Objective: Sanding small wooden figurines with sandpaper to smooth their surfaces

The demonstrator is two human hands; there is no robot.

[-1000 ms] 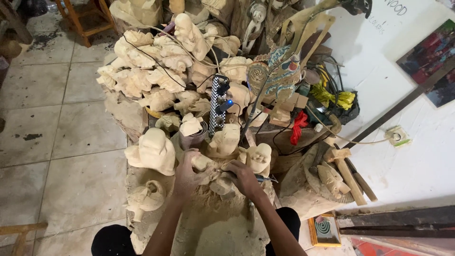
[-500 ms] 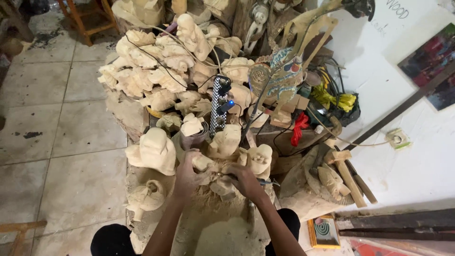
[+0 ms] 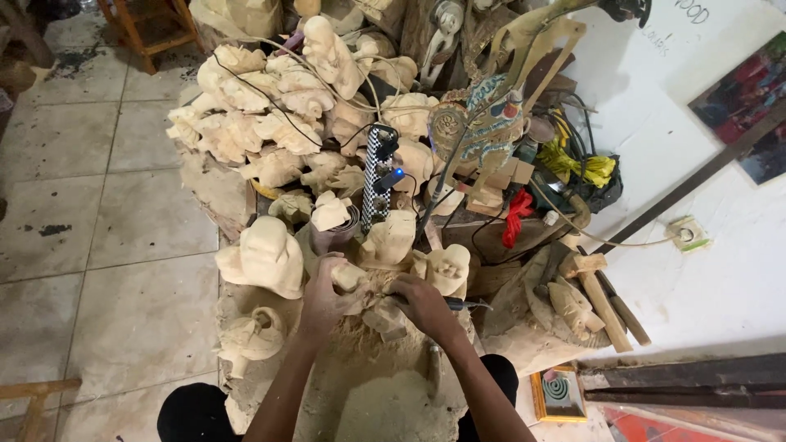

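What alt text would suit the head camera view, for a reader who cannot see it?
Seen from above, a person's left hand grips a pale wooden carving while the right hand works it with a thin dark tool. Unfinished pale carvings pile up behind, on sawdust.

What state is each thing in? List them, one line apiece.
Left hand: closed around a small pale wood carving.
Right hand: gripping a thin dark tool, tip hidden.
Checkered power strip: plugs in, blue light on.
Wooden mallet: lying unused against the wall.
Pale carvings: piled, unpainted.
Wall socket: cord plugged in.
Sawdust: heaped between the knees.
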